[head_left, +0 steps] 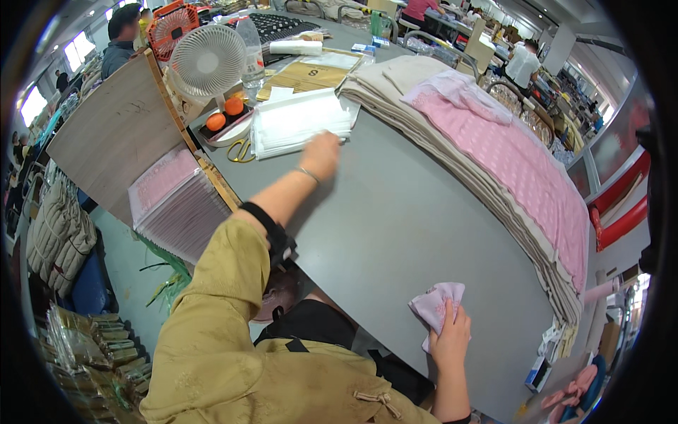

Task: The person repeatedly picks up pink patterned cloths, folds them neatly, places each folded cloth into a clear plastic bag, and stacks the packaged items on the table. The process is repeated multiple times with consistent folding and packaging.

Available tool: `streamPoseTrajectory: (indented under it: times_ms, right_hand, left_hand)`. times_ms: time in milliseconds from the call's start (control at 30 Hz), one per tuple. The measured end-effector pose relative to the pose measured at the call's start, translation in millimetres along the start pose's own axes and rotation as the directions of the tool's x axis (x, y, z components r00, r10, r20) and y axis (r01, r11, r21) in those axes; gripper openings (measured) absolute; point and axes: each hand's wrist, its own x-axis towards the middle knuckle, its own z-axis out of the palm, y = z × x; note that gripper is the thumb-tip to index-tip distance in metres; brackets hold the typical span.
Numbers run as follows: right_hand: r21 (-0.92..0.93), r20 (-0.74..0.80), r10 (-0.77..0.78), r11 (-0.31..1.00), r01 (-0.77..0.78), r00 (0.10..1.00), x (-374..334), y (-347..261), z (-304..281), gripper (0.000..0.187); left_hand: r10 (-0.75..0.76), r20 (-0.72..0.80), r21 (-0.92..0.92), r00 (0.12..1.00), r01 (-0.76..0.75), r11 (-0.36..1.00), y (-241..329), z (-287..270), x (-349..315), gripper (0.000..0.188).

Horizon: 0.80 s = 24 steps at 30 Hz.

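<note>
My left hand reaches forward to the lower right corner of a stack of thin white sheets. It is smeared by motion and its fingertips are hidden, so whether it grips a sheet cannot be made out. Near the front right table edge, my right hand is closed on a small folded pale pink-lilac cloth, thumb and fingers pressing its lower part. Gold-handled scissors lie just left of the sheets.
Layered beige fabric with pink patterned cloth on top curves along the table's right side. A white fan, a plastic bottle and two orange balls stand far left. Folded pink cloths are stacked beyond the wooden board.
</note>
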Motion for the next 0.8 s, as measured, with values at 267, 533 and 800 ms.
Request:
streamPoseTrajectory:
  times_ms: [267, 533, 800]
  right_hand:
    - [-0.020, -0.007, 0.073, 0.997, -0.073, 0.997, 2, -17, -5, 0.072]
    - [-0.016, -0.022, 0.087, 0.996, -0.087, 0.996, -3, -13, 1, 0.072]
    - [0.454, -0.054, 0.166, 0.882, -0.124, 0.985, 11, -22, -17, 0.056]
  left_hand:
    - [-0.327, 0.081, 0.212, 0.942, 0.304, 0.929, -106, -15, 66, 0.022]
    - [0.233, 0.028, 0.255, 0.972, -0.232, 0.939, -42, -54, 28, 0.013]
    - [0.806, 0.275, -0.507, 0.525, -0.633, 0.585, 139, -16, -169, 0.014]
